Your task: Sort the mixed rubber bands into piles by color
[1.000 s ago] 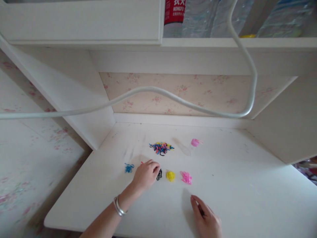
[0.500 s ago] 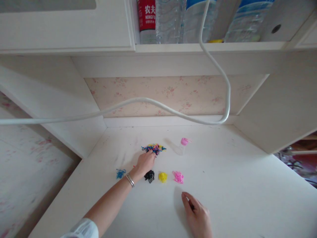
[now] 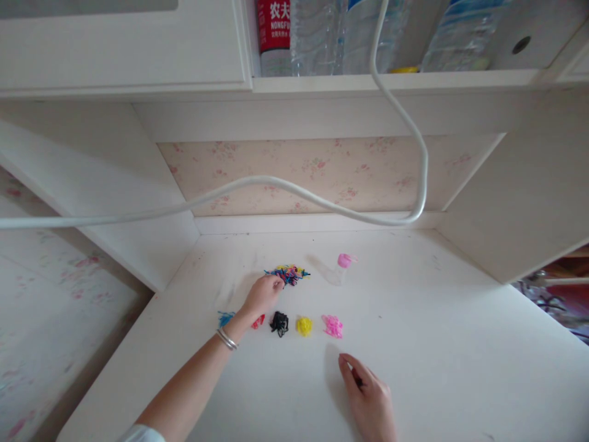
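A mixed pile of thin, coloured rubber bands (image 3: 291,274) lies toward the back of the white tabletop. At the pile's front left edge is my left hand (image 3: 264,294), fingers closed in a pinch; whatever they hold is too small to make out. Sorted small heaps form a row in front: blue bands (image 3: 225,318), partly hidden red bands (image 3: 258,321), black bands (image 3: 279,324), yellow bands (image 3: 304,326) and pink bands (image 3: 333,326). Nearest the pink heap, my right hand (image 3: 369,396) rests with thumb and forefinger pressed together, a dark spot showing inside the curled fingers.
Behind the heaps stands a small clear container with a pink flip lid (image 3: 344,260). A white cable (image 3: 285,186) hangs across the view. Overhead, a shelf (image 3: 391,84) holds several plastic bottles (image 3: 314,37). White side panels (image 3: 519,184) flank the tabletop.
My left hand has drawn back a little to the left from the mixed pile, uncovering more of it and of the red heap. My right hand has barely moved.
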The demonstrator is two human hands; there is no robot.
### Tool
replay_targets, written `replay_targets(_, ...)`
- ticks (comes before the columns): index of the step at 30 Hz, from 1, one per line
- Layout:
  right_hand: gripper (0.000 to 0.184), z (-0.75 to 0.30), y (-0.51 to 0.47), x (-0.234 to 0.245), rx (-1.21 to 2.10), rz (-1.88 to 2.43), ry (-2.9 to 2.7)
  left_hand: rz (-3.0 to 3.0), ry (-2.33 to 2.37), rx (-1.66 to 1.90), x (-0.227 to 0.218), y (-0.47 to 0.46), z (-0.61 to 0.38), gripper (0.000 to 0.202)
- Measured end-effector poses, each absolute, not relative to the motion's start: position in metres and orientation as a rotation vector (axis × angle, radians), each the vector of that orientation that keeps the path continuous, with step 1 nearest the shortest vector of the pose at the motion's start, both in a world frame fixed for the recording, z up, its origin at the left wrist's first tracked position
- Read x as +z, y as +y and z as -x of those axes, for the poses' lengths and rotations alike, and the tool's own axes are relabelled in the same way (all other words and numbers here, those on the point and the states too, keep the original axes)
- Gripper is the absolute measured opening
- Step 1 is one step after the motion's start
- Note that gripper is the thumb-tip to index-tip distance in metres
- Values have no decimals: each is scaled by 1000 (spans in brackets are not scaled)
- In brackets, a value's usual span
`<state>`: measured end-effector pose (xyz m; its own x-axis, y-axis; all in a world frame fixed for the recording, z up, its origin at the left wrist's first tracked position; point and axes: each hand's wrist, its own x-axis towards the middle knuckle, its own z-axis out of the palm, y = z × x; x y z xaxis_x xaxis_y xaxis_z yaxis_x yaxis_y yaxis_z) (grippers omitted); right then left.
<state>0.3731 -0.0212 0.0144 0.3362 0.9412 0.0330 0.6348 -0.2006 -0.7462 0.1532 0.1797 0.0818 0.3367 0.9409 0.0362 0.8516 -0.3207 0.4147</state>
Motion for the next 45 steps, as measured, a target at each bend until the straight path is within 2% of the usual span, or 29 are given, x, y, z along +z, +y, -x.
replay_targets(6, 43, -373, -21, 12, 631, 1953, -1372, -2296, 1563, 426, 98, 132, -140, 28)
replay_targets(17, 42, -371, -21, 20, 639, 1975, -1371, -2313, 1669, 241, 79, 87, -140, 26)
replay_targets(21, 43, -370, -21, 20, 633, 1972, -1347, -2284, 1631, 399, 87, 88, -134, 26)
replay_targets(25, 45, -371, -21, 21, 676, 1999, -1277, -2173, 1632, 725, 93, 82, -112, 28)
replay_targets(29, 48, -371, -14, 36, 713, 1959, -1284, -2005, 1726, 931, 81, 60, -74, 29)
replay_targets(37, 42, -352, 76, 87, 517, 1841, -1789, -1803, 2048, 1009, 27, 2, -4, 33)
replay_targets(45, 33, -338, 176, 70, 379, 2137, -1957, -1830, 2039, 1069, 19, -4, -8, 29)
